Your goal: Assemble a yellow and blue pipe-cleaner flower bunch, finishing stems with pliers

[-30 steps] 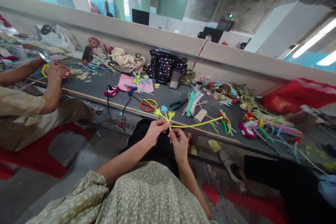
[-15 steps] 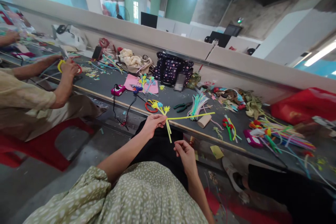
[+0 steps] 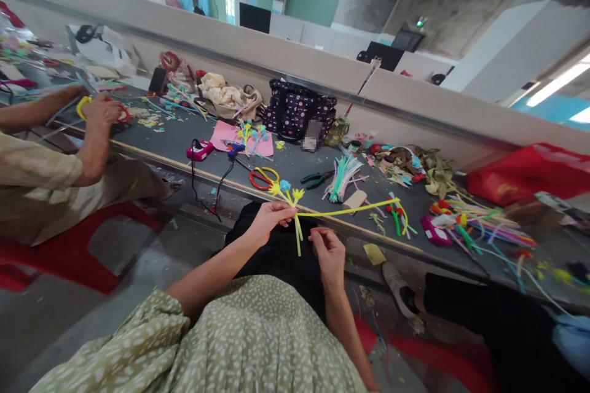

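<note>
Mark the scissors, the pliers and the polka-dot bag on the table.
scissors (image 3: pixel 260 178), head view, on the red and yellow handles.
pliers (image 3: pixel 316 180), head view, on the green handles.
polka-dot bag (image 3: pixel 295 110), head view, on its front side.

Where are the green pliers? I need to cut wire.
In the head view, the green pliers lie mid-table, between the red-and-yellow scissors and the pastel pipe-cleaner bundle.

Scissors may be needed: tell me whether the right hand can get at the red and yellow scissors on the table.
Probably yes: the right hand seems empty, and the scissors lie uncovered near the table edge, though the left hand and its pipe-cleaner flowers sit between.
</note>
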`<state>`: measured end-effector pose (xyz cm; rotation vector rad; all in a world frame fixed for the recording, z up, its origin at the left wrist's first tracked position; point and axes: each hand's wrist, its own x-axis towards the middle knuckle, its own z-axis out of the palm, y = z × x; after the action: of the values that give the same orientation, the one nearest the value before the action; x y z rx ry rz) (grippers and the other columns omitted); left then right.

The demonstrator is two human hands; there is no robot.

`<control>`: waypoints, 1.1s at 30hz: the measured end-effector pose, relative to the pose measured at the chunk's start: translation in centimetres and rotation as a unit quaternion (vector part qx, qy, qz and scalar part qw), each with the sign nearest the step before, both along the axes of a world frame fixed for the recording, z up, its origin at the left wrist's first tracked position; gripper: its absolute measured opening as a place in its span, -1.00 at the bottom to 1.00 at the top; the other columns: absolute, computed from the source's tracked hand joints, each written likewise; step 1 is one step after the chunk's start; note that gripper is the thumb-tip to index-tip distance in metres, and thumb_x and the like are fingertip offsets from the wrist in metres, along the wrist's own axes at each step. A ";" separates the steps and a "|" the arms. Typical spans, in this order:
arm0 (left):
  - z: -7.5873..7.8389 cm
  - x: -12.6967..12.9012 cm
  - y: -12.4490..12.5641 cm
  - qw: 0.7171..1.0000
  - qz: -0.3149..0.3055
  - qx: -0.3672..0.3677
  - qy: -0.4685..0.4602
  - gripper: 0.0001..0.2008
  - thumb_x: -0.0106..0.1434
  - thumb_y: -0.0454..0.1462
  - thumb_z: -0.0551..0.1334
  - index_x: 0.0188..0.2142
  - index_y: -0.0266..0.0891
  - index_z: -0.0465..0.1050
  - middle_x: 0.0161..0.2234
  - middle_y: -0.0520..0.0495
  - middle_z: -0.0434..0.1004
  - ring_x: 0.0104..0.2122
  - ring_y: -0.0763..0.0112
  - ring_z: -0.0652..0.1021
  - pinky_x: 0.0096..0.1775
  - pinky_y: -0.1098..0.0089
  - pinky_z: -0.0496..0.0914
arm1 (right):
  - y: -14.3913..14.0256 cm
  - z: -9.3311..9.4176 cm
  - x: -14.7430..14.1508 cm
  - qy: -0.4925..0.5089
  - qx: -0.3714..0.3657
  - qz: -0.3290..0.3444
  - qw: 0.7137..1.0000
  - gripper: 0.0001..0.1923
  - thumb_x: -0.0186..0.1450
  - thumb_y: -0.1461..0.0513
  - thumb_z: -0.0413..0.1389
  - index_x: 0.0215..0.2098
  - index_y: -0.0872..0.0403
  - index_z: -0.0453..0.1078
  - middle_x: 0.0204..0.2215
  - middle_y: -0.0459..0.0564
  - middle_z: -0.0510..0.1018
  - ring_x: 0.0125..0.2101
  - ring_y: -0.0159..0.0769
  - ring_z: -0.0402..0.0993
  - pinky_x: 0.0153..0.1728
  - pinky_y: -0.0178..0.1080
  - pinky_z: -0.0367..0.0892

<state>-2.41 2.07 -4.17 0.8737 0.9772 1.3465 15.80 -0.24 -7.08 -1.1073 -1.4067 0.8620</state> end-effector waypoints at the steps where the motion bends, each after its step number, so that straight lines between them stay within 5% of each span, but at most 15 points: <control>1: 0.0 0.2 -0.2 1.000 -0.009 0.004 0.004 -0.72 -0.06 -0.13 0.45 -0.45 -0.32 0.59 -0.53 -0.04 0.51 -0.52 0.51 0.45 -0.48 0.51 0.33 | 0.1 0.4 -0.5 0.001 0.001 0.013 1.000 -0.77 0.24 0.08 0.17 -0.31 0.09 0.49 -0.42 -0.03 0.56 -0.39 -0.27 0.48 -0.33 -0.27 0.38; 17: -0.4 1.6 -1.6 0.995 -0.098 0.007 -0.035 -0.66 0.08 -0.09 0.37 -0.30 -0.34 0.61 -0.50 -0.07 0.51 -0.51 0.52 0.46 -0.43 0.49 0.37 | -0.1 1.2 -1.6 0.001 0.016 -0.015 1.000 -0.79 0.25 0.11 0.15 -0.38 0.10 0.47 -0.46 -0.04 0.55 -0.44 -0.28 0.44 -0.36 -0.28 0.33; 33: 1.2 1.1 -1.5 0.998 -0.051 -0.019 -0.042 -0.75 -0.01 -0.19 0.43 -0.45 -0.34 0.52 -0.57 0.01 0.49 -0.58 0.56 0.47 -0.49 0.51 0.40 | -2.2 1.8 -0.6 -0.012 0.036 -0.021 0.999 -0.83 0.29 0.13 0.12 -0.30 0.07 0.44 -0.44 -0.06 0.53 -0.39 -0.27 0.46 -0.30 -0.24 0.36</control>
<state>-1.35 0.58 -2.98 0.8200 0.8802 1.2642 15.22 -2.49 -5.24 -1.0925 -1.4193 0.7649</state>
